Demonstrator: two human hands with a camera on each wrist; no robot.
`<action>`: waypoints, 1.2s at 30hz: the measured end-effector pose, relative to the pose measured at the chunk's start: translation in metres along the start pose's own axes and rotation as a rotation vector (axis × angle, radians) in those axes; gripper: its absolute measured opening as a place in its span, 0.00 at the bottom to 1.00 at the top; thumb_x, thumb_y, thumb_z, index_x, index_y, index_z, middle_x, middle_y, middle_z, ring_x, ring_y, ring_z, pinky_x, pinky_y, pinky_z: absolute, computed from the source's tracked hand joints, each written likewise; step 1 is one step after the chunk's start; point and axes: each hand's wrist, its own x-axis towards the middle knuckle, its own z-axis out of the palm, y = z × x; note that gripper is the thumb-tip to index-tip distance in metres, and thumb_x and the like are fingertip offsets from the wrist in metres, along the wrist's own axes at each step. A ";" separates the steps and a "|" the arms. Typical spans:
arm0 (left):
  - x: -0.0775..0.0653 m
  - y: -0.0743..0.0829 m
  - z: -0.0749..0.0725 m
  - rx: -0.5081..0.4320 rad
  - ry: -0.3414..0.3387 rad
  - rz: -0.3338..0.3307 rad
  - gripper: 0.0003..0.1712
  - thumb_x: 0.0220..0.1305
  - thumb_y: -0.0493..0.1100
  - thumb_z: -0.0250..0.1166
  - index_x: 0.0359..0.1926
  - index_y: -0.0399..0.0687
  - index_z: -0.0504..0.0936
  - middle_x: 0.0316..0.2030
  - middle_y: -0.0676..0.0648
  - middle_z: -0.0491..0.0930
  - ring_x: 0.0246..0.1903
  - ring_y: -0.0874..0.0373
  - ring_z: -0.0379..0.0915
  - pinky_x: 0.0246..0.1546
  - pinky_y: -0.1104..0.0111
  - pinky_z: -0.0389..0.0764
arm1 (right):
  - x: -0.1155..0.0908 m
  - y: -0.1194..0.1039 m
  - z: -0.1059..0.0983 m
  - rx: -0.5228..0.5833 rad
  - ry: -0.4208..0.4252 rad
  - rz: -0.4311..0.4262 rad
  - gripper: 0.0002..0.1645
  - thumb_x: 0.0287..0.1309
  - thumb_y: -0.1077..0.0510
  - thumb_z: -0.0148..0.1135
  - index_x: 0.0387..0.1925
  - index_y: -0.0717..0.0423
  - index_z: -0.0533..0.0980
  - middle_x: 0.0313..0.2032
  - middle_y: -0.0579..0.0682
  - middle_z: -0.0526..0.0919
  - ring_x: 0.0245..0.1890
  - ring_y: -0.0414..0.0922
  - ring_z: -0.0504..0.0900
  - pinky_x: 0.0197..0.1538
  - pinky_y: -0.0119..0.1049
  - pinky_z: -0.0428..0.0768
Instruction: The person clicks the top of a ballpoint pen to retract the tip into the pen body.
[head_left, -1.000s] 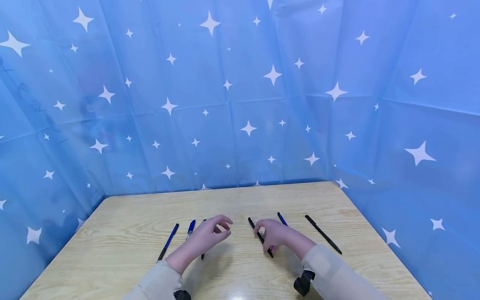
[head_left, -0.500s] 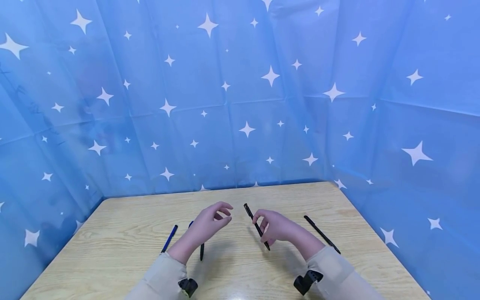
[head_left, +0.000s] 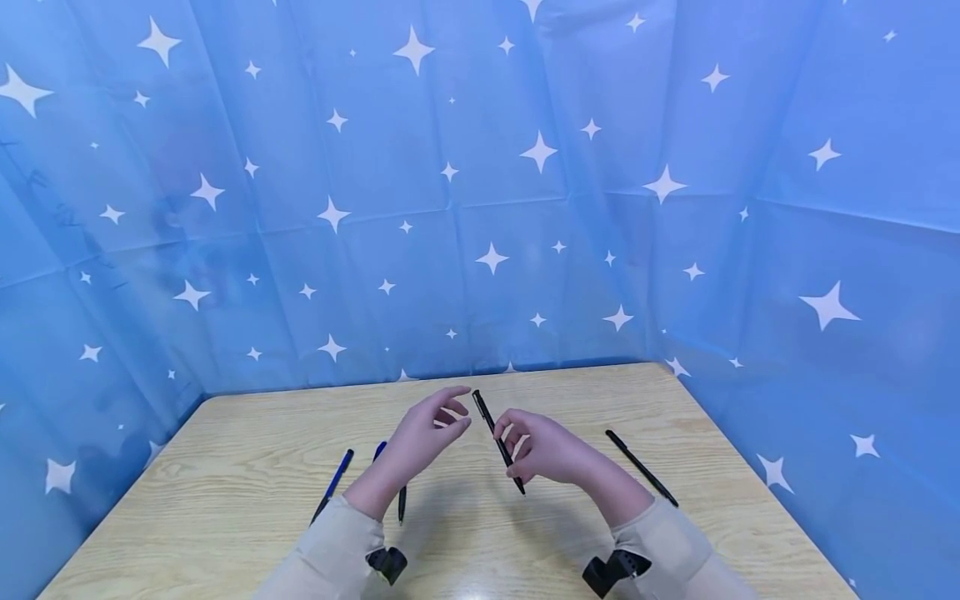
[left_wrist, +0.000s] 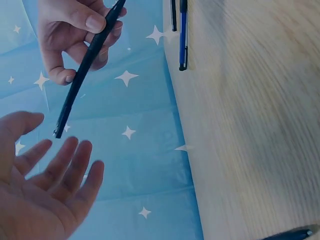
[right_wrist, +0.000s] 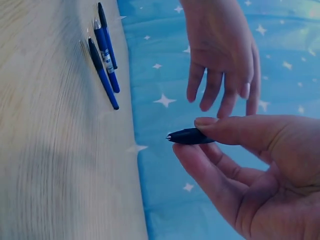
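Observation:
My right hand (head_left: 543, 450) pinches a black pen (head_left: 487, 416) between thumb and fingers, raised over the table with its lower tip pointing down toward me. In the right wrist view the pen's metal tip (right_wrist: 169, 137) sticks out past thumb and finger. My left hand (head_left: 423, 429) is held up beside the pen's upper end, fingers spread and loosely bent, holding nothing. The left wrist view puts the pen's far end (left_wrist: 59, 132) just above the left fingertips (left_wrist: 70, 145), with a small gap between.
Left on the wooden table (head_left: 247, 467) lie a blue pen (head_left: 340, 472), a blue-capped pen (head_left: 380, 448) and a dark pen (head_left: 402, 502), partly behind my left arm. Another black pen (head_left: 641, 467) lies at right. A starry blue curtain (head_left: 420, 292) hangs behind and along the sides.
The right hand has lifted the black pen off the table and moved it left, toward the left hand. The left hand has risen slightly, its fingers a little straighter.

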 end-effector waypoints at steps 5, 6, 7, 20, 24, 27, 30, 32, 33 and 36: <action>0.004 0.006 0.000 -0.031 0.060 -0.025 0.24 0.68 0.47 0.63 0.64 0.55 0.74 0.42 0.52 0.80 0.41 0.56 0.77 0.38 0.61 0.80 | -0.003 -0.006 0.003 -0.015 0.010 -0.049 0.23 0.52 0.72 0.68 0.46 0.51 0.72 0.37 0.53 0.75 0.30 0.48 0.83 0.31 0.42 0.82; 0.004 0.008 0.000 -0.038 0.070 -0.029 0.23 0.68 0.47 0.63 0.63 0.55 0.74 0.41 0.52 0.80 0.41 0.57 0.77 0.38 0.61 0.79 | -0.004 -0.007 0.003 -0.014 0.012 -0.063 0.23 0.52 0.72 0.68 0.46 0.51 0.72 0.38 0.53 0.74 0.31 0.48 0.83 0.32 0.42 0.82; 0.004 0.009 0.000 -0.052 0.079 -0.033 0.22 0.68 0.47 0.63 0.62 0.55 0.75 0.41 0.52 0.80 0.40 0.57 0.76 0.38 0.61 0.79 | -0.003 -0.008 0.004 -0.013 0.016 -0.076 0.23 0.53 0.71 0.68 0.47 0.52 0.72 0.38 0.53 0.74 0.31 0.47 0.83 0.32 0.43 0.82; 0.001 0.032 0.002 -0.369 0.165 -0.007 0.19 0.66 0.41 0.65 0.56 0.47 0.74 0.41 0.43 0.78 0.39 0.50 0.79 0.41 0.60 0.83 | -0.001 -0.012 0.015 0.045 0.185 -0.181 0.15 0.52 0.70 0.70 0.39 0.56 0.75 0.38 0.50 0.77 0.36 0.46 0.82 0.37 0.39 0.81; 0.000 0.037 0.004 -0.397 0.181 -0.001 0.21 0.65 0.38 0.67 0.56 0.46 0.71 0.40 0.44 0.78 0.38 0.51 0.80 0.40 0.60 0.83 | 0.000 -0.014 0.019 0.088 0.225 -0.173 0.13 0.53 0.69 0.70 0.37 0.57 0.75 0.37 0.51 0.77 0.37 0.47 0.82 0.37 0.40 0.82; 0.000 0.040 0.005 -0.433 0.191 0.005 0.23 0.63 0.35 0.67 0.56 0.46 0.70 0.40 0.44 0.78 0.38 0.50 0.80 0.40 0.59 0.83 | 0.002 -0.015 0.022 0.104 0.259 -0.161 0.12 0.53 0.69 0.70 0.35 0.57 0.75 0.37 0.51 0.77 0.37 0.47 0.83 0.37 0.40 0.82; 0.000 0.043 0.005 -0.459 0.210 0.019 0.23 0.62 0.33 0.67 0.55 0.46 0.70 0.40 0.44 0.77 0.37 0.50 0.80 0.40 0.57 0.83 | 0.003 -0.016 0.024 0.110 0.296 -0.143 0.11 0.52 0.68 0.71 0.34 0.56 0.75 0.36 0.50 0.78 0.37 0.46 0.83 0.37 0.40 0.82; -0.001 0.045 0.005 -0.456 0.227 0.039 0.21 0.63 0.32 0.67 0.54 0.46 0.70 0.40 0.43 0.76 0.36 0.50 0.80 0.39 0.56 0.84 | 0.004 -0.016 0.025 0.109 0.313 -0.137 0.11 0.52 0.67 0.71 0.33 0.55 0.76 0.35 0.49 0.80 0.37 0.45 0.83 0.37 0.41 0.81; -0.001 0.045 0.004 -0.458 0.234 0.051 0.21 0.63 0.32 0.66 0.54 0.46 0.71 0.40 0.42 0.76 0.36 0.50 0.80 0.39 0.56 0.84 | 0.004 -0.017 0.026 0.111 0.320 -0.133 0.11 0.52 0.67 0.71 0.33 0.55 0.76 0.34 0.48 0.80 0.37 0.45 0.82 0.38 0.41 0.81; -0.002 0.047 0.004 -0.454 0.259 0.081 0.20 0.63 0.32 0.67 0.53 0.48 0.72 0.40 0.42 0.76 0.35 0.49 0.80 0.39 0.55 0.84 | 0.004 -0.016 0.026 0.124 0.324 -0.120 0.10 0.53 0.65 0.71 0.33 0.54 0.76 0.33 0.47 0.82 0.36 0.45 0.82 0.39 0.42 0.79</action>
